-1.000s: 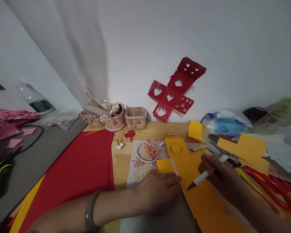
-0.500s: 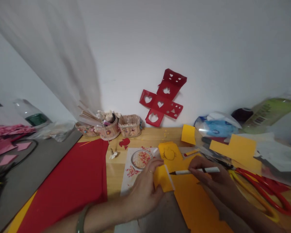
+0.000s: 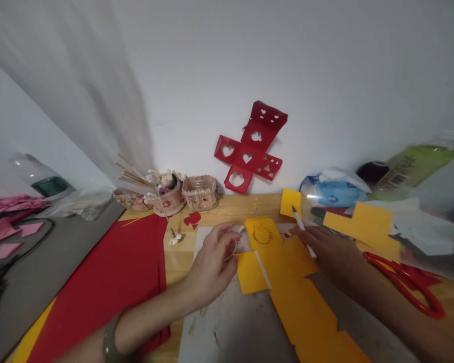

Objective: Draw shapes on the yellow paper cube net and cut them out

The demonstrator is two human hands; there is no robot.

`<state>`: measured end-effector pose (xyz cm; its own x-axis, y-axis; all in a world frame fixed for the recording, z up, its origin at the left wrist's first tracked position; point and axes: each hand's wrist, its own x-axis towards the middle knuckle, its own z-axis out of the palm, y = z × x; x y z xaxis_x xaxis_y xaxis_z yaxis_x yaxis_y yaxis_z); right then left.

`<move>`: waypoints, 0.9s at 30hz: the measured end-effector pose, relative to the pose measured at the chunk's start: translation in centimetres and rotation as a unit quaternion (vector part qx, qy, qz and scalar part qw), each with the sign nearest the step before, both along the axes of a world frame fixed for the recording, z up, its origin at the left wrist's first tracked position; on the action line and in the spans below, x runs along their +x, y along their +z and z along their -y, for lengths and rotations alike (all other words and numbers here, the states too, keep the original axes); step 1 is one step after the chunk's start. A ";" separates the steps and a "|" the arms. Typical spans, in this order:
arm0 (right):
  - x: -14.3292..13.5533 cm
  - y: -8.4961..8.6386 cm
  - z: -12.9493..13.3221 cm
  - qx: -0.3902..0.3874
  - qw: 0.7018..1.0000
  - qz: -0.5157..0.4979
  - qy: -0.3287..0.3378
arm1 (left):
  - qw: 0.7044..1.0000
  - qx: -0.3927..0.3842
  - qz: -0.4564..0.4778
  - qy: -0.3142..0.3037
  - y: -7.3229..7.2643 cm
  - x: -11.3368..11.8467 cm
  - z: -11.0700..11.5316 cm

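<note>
Over the grey-white sheet (image 3: 208,322), my left hand (image 3: 214,267) curves with its thumb apart from its fingers. Part of a round dish (image 3: 230,249) shows in that gap. A small white piece (image 3: 241,229) lies by its fingertips; I cannot tell if they touch it. My right hand (image 3: 325,257) is closed on a white marker (image 3: 303,232), dark tip pointing up and away. Below the hands lies a yellow card cutout (image 3: 298,297) with a drawn cat face (image 3: 262,234). A white strip runs along its left flap (image 3: 253,272).
Red card (image 3: 113,282) covers the left side. Decorated baskets (image 3: 200,193) stand against the wall, where a red cutout (image 3: 245,159) leans. To the right are red-handled scissors (image 3: 404,287), yellow scraps (image 3: 363,222), a blue package (image 3: 336,191) and a green pouch (image 3: 416,166).
My left hand has let go of the yellow flap and moved up and left over the dish. My right hand has lifted the marker away from the flap and turned its tip upward.
</note>
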<state>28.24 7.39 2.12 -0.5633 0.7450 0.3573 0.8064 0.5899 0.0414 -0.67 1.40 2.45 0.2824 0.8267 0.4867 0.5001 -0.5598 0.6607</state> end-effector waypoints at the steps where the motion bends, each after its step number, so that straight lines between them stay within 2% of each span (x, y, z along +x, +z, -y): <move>1: 0.0 0.1 -0.2 -0.009 1.000 -0.008 -0.014 | 1.000 0.003 -0.006 0.000 0.0 -0.1 -0.2; 7: 0.3 0.5 -1.3 -0.073 0.994 -0.052 -0.067 | 0.999 -0.018 -0.027 0.023 0.4 -2.0 -2.9; 12: 1.4 -0.4 -1.6 -0.090 0.988 -0.081 -0.101 | 0.998 -0.052 -0.047 0.004 0.4 -2.5 -2.9; 18: 1.9 -1.8 -2.1 -0.073 0.983 -0.150 -0.079 | 0.996 -0.057 -0.053 -0.039 0.1 -2.0 -2.5; 23: 2.3 -1.5 -2.0 -0.045 0.976 -0.201 -0.076 | 0.996 -0.062 -0.037 -0.053 -0.5 -1.7 -2.8; 27: 2.9 -1.2 -1.0 -0.016 0.973 -0.212 -0.089 | 0.996 -0.064 -0.025 -0.061 -0.8 -1.5 -3.0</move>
